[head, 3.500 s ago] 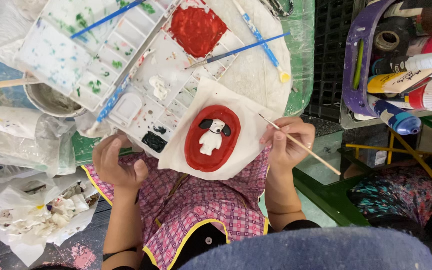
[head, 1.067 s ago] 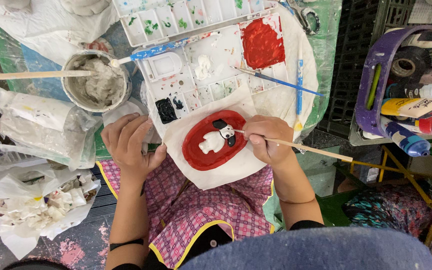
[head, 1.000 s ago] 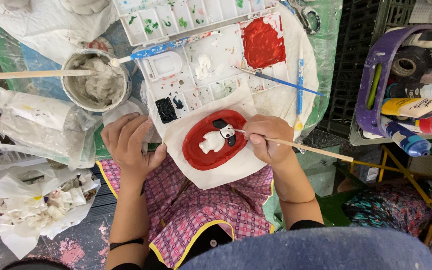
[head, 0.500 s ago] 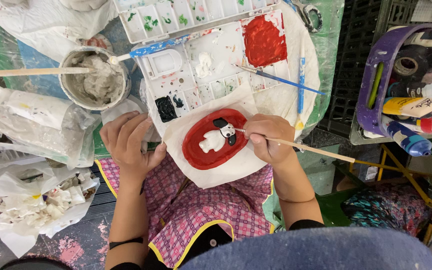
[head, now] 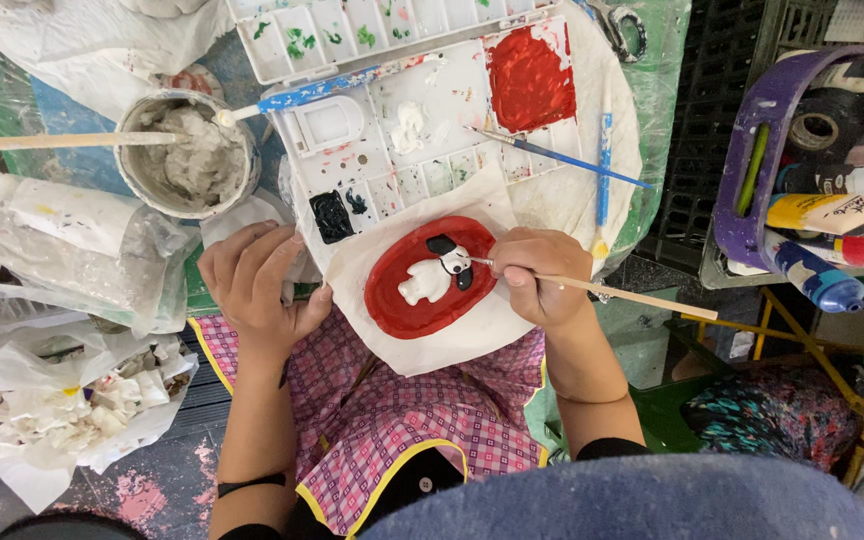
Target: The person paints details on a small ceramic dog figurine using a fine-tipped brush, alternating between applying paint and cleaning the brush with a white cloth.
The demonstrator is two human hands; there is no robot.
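The plaque (head: pixel 422 285) is a red oval with a white dog figure, black ears, sitting on white paper (head: pixel 422 335) on the lap. Right hand (head: pixel 542 275) has its grip clenched on a thin brush (head: pixel 602 290) touching the dog's head; left hand (head: pixel 257 285) rests open, grip released, beside the paper.

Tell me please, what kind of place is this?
Probably a craft or painting workspace: a paint palette with red and black paint, a plaster piece being painted with a brush, and paint tubes in a basket.
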